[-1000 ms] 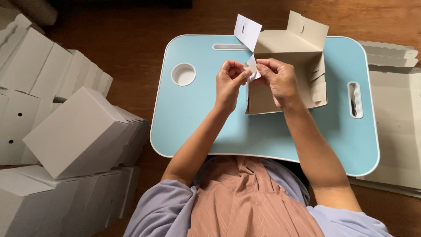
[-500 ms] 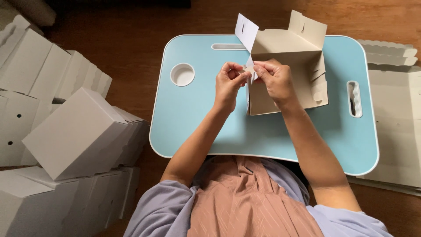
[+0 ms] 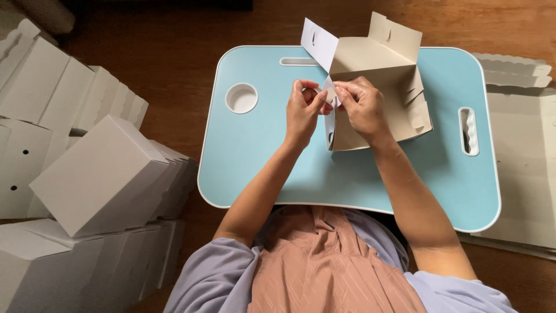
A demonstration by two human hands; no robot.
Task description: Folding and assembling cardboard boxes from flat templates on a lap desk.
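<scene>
I see my left hand [image 3: 304, 110] and right hand [image 3: 362, 107] both pinching, fingers curled, what looks like one small flap of the half-folded beige cardboard box [image 3: 379, 87], which sits on the light-blue lap tray [image 3: 260, 156].

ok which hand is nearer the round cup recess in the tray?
Left. The left hand is just right of the round recess, pinching a flap of the cardboard box. The right hand is farther right, on the box.
</scene>
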